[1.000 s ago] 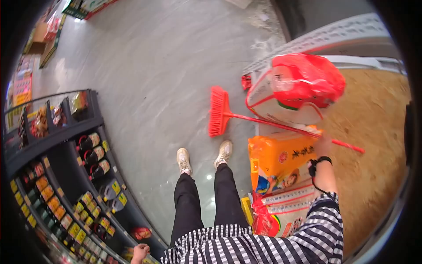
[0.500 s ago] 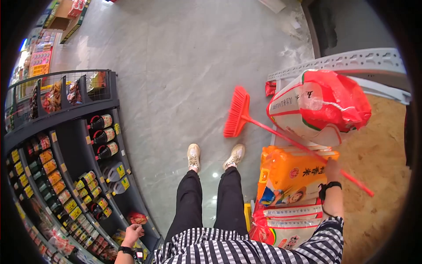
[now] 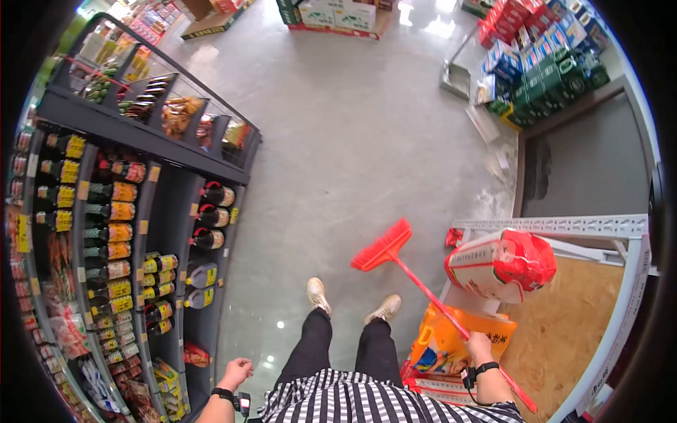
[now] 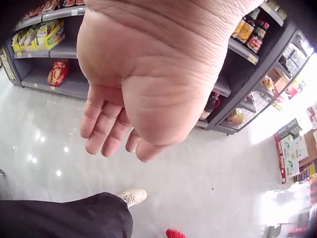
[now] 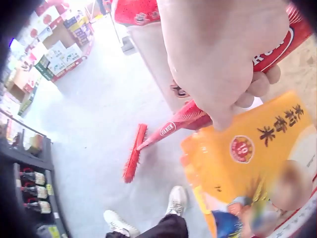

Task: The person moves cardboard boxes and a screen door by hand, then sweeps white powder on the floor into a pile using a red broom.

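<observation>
My right hand [image 3: 479, 347] grips the red handle of a broom [image 3: 422, 283], its fingers curled round the shaft in the right wrist view too. The broom slants down and forward, with its red bristle head [image 3: 384, 247] over the grey floor ahead of my feet. Below the right hand lies an orange rice bag [image 5: 218, 153]; behind it sits a red and white rice bag [image 3: 486, 264]. My left hand [image 3: 239, 371] hangs beside my left leg, fingers loosely bent and holding nothing; its palm faces the left wrist camera.
A dark shelf [image 3: 211, 310] with bottles and packets runs along my left. A white metal rack with a wooden board [image 3: 564, 303] stands at my right. Farther off are a dustpan [image 3: 455, 79], stacked cartons [image 3: 338, 15] and green packs [image 3: 550, 88]. Grey floor [image 3: 331, 141] stretches ahead.
The view has tilted up, bringing the dustpan and far cartons into sight. The broom head has swung and turned relative to the bags; my right hand keeps its grip. More of the left hand shows.
</observation>
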A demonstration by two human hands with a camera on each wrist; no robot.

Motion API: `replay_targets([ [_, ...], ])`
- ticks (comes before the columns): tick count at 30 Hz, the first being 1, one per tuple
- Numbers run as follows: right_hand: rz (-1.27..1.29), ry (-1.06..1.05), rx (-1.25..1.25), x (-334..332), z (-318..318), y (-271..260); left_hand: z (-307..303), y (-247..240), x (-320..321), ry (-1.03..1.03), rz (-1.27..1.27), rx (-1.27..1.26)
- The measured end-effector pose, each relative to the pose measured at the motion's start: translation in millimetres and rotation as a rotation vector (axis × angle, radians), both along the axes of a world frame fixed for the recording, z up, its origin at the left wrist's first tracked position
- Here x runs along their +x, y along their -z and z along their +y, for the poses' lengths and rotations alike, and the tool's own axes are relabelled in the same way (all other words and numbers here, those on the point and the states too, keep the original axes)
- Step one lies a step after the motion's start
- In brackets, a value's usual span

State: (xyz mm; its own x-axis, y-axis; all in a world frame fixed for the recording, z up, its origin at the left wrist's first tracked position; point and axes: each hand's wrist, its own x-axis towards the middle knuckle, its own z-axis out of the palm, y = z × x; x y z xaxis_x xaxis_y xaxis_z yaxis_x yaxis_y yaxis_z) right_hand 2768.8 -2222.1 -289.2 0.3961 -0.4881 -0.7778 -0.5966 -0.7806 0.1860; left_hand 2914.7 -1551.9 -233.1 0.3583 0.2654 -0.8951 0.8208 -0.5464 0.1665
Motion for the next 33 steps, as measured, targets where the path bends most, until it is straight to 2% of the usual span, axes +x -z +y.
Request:
replay_targets([
  [4, -0.035, -0.004, 0.089, 94, 93, -34, 39, -13, 23, -0.051, 0.006, 0.013],
  [7, -0.198, 0.066, 0.354, 174, 156, -1, 66, -18, 43, -0.113, -0.049, 0.011],
  [8, -0.293, 0.015, 0.428, 204, 178, 10, 76, -19, 47, -0.155, -0.080, 0.021],
  [10, -0.223, -0.167, 0.356, 260, 213, 28, 100, -20, 49, -0.142, -0.100, 0.020],
  [12, -0.384, -0.423, 0.246, 291, 238, 44, 120, -23, 48, -0.157, -0.139, 0.017],
  [15, -0.231, -0.524, 0.136, 321, 249, 59, 148, -27, 42, -0.181, -0.132, 0.036],
  [19, -0.117, -0.483, 0.091, 290, 197, 9, 169, -31, 46, -0.226, -0.124, 0.042],
  [20, -0.027, -0.459, 0.057, 280, 184, -21, 177, -24, 45, -0.273, -0.127, 0.027],
  [22, 0.015, -0.458, 0.002, 241, 140, -45, 183, -19, 51, -0.310, -0.136, 0.000],
  [23, 0.085, -0.443, -0.046, 239, 134, -78, 184, -17, 55, -0.351, -0.136, -0.014],
  [25, 0.049, -0.489, -0.140, 225, 111, -114, 184, -13, 63, -0.349, -0.163, -0.042],
  [29, 0.013, -0.451, -0.169, 251, 107, -177, 168, -3, 85, -0.378, -0.167, -0.115],
  [33, -0.077, -0.312, -0.131, 290, 113, -194, 144, 4, 120, -0.403, -0.135, -0.130],
])
